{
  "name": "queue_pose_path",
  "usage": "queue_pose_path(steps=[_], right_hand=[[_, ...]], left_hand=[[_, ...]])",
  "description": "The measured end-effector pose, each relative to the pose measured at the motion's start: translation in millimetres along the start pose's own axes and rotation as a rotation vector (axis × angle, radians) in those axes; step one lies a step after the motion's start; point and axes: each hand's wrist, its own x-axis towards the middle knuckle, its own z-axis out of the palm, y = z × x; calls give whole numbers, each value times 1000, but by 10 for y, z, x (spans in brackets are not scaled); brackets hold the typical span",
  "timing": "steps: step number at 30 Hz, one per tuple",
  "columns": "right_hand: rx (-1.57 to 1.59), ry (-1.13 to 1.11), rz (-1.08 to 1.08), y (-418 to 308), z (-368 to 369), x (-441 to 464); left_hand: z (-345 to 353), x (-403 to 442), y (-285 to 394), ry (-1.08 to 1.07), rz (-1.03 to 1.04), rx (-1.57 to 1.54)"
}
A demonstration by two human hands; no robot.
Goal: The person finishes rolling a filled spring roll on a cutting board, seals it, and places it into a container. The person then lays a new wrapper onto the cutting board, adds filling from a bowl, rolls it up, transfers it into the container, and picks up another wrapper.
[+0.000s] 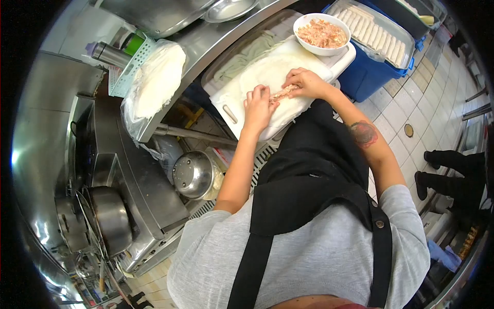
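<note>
A round white wrapper sheet (267,69) lies on the white cutting board (225,101) in front of me. Across its near part runs a short strip of pinkish shredded filling (284,93). My left hand (259,105) has its fingers closed at the left end of this strip. At the other end, my right hand (304,83) pinches the filling with bent fingers. Part of the strip is hidden under the fingertips. A white bowl (323,50) with more of the same filling stands on the board's far right corner.
Rows of white rolls (370,31) fill a tray on a blue bin (363,77) at the right. To the left, a wrapper stack (157,80) rests in plastic on the steel counter. A metal bowl (191,175) sits below. Another person's dark-clad legs (447,170) show at right.
</note>
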Motion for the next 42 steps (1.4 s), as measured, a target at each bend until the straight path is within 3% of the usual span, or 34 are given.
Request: queue_pose_path(steps=[6,10,11,14,20,27,33,37,40,42], right_hand=[[95,3,50,-62,-255,-125],[28,-60,108,69,-296,-146],[29,-13,46,112,-256,-139],[67,-57,143,72,-287,-127],[464,14,299,-30,-396,-137],[373,86,430,246,-250,-152],[530,-29,294,138,-416,-183],[17,-39,38,50,-382,-103],[-1,-139,193,97,-260,-49],[104,-156,132,208,-315,-56]], left_hand=[[-194,121,-302,-225,-75,-433],[-200,166,-273,-210,11,-364],[-179,202,-180,-185,22,-324],[49,324,194,-112,40,-239],[440,518,538,54,-7,-263],[486,587,598,52,-33,-249],[254,411,404,47,-86,-302],[118,224,173,16,-147,-317],[-32,121,105,-10,-211,-372],[-34,56,-7,-16,-228,-466]])
